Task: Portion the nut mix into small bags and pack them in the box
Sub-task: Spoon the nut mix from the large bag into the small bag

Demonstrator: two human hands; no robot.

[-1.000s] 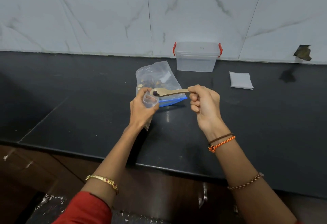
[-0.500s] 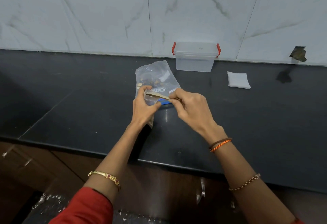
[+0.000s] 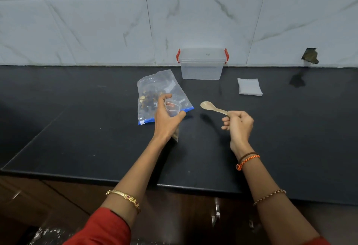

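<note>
A large clear zip bag of nut mix (image 3: 155, 91) with a blue seal lies flat on the black counter (image 3: 77, 138). My left hand (image 3: 166, 120) holds a small clear bag (image 3: 173, 107) upright with its mouth open, just in front of the big bag; its lower end hangs below my palm. My right hand (image 3: 238, 123) grips the handle of a pale wooden spoon (image 3: 210, 107), whose bowl looks empty and hovers to the right of the small bag. A clear plastic box (image 3: 201, 66) with red clips stands against the wall, behind both hands.
A stack of flat white small bags (image 3: 249, 87) lies to the right of the box. A marble-tiled wall (image 3: 116, 31) backs the counter, with a broken hole (image 3: 310, 56) at the right. Dark cabinet fronts (image 3: 58, 196) sit below the counter's front edge.
The spoon carried nuts to the small bag's mouth and tipped into it. My right hand has since drawn the emptied spoon away to the right. My left hand stays holding the small bag.
</note>
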